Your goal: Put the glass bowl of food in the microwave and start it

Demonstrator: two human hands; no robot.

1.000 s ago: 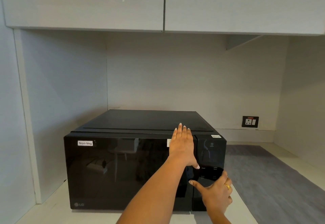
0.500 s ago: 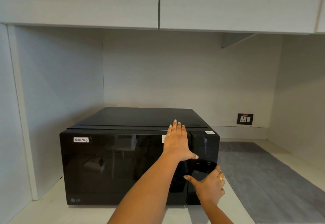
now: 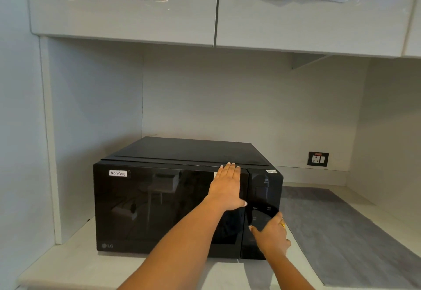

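A black microwave (image 3: 159, 207) with a "Non-Veg" label stands on the white counter, its door closed. My left hand (image 3: 227, 189) lies flat against the right edge of the door, fingers together and pointing up. My right hand (image 3: 271, 235) is at the lower part of the control panel (image 3: 264, 189), thumb stretched left onto the panel, a gold ring on one finger. The dark door glass only shows reflections, so the glass bowl of food is not visible.
White wall cabinets (image 3: 205, 7) hang above the alcove. A grey mat (image 3: 346, 232) covers the counter to the right of the microwave. A wall socket (image 3: 318, 159) sits on the back wall at right. A side wall closes in the left.
Both hands keep their places on the door and the panel. The view has shifted slightly, with the microwave sitting a little lower and further left in frame.
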